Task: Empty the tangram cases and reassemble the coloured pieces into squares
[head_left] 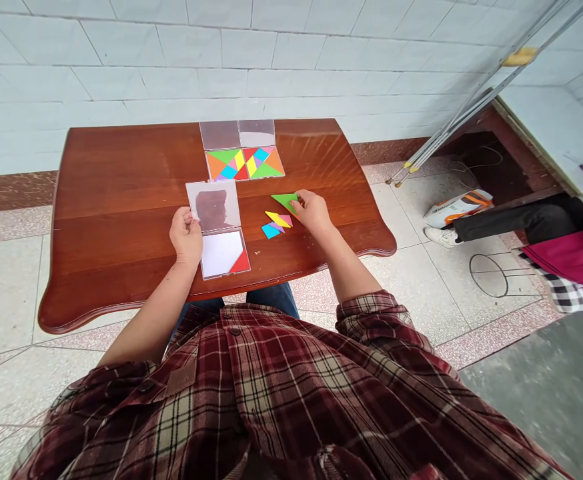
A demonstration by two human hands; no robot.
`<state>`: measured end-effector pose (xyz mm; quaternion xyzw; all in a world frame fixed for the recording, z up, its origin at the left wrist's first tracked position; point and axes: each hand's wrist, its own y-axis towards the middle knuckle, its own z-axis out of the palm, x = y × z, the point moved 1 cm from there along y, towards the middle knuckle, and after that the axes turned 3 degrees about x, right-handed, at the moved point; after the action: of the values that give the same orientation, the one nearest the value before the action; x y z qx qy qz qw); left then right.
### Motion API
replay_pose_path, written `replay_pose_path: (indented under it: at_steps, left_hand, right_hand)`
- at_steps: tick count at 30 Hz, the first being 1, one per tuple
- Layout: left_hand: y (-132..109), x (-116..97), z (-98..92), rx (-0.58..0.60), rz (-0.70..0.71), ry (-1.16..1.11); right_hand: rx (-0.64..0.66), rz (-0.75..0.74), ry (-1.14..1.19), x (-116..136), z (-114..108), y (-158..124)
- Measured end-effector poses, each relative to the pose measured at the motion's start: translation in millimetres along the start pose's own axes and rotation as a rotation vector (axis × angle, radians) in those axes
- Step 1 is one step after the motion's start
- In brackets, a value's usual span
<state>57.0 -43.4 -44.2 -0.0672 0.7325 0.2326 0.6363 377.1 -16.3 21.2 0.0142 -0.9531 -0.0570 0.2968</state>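
An open tangram case lies before me on the table. Its clear lid (214, 207) is folded back, and a single red triangle (241, 263) sits in the lower right corner of its white tray (219, 253). My left hand (186, 235) is closed at the lid's left edge. To the right, my right hand (313, 212) pinches a green triangle (285, 199); a bit of orange shows under the fingers. Just beside that hand rest loose pieces: a yellow parallelogram (277, 218), a blue square (270, 231), and small pink and purple ones partly overlapped.
Two filled tangram cases (245, 164) with raised lids stand at the back of the brown wooden table (126, 200). A tiled wall rises behind it. Crutches (451, 127), a white bag (459, 207), a wire stand (489, 275) and a seated person (566, 233) are at right.
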Motion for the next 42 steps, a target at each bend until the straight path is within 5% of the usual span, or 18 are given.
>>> replay_pose_path:
  at_steps: [9,18,27,42]
  left_hand:
    - [5,13,1.1,0.023,0.024,-0.012]
    - [7,18,1.9,0.050,0.032,-0.021]
    - [6,14,1.3,0.057,0.002,-0.034]
    - [4,9,0.6,0.039,-0.006,-0.040]
  right_hand:
    - [-0.079,-0.068,0.187,7,-1,-17]
    - [-0.167,0.009,0.395,-13,15,-32]
    - [-0.071,0.170,0.492,-11,16,-48]
    - [0.024,0.115,0.609,18,18,-57]
